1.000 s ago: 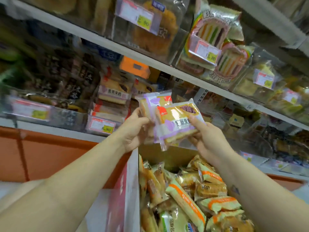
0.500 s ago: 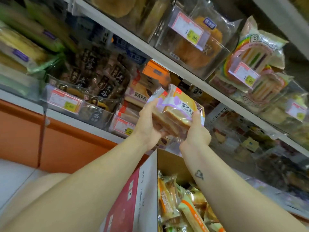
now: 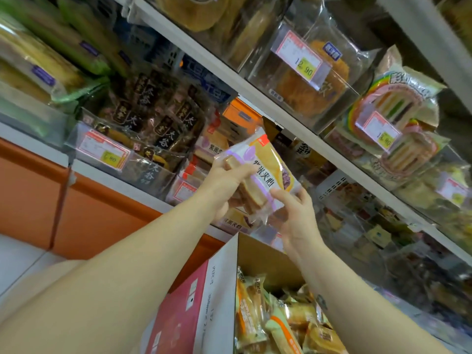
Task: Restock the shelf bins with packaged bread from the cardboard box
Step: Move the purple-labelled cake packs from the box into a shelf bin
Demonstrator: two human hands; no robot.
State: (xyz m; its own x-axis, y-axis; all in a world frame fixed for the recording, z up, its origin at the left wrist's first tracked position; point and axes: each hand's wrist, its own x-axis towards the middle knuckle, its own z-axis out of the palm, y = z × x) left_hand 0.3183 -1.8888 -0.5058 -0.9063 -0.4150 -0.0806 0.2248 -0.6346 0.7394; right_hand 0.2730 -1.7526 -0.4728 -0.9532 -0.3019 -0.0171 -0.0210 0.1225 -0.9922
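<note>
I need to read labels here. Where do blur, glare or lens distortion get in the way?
Head view: the bread pack has legible print; the green packs far left smear with blur; the clear bin catches glare; the shelf edge runs tilted.

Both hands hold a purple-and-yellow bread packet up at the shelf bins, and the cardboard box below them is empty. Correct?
Not quite. The head view shows the cardboard box holding many wrapped bread packets, not empty. The rest stands: left hand and right hand hold the purple-and-yellow packet at the shelf bins.
</note>
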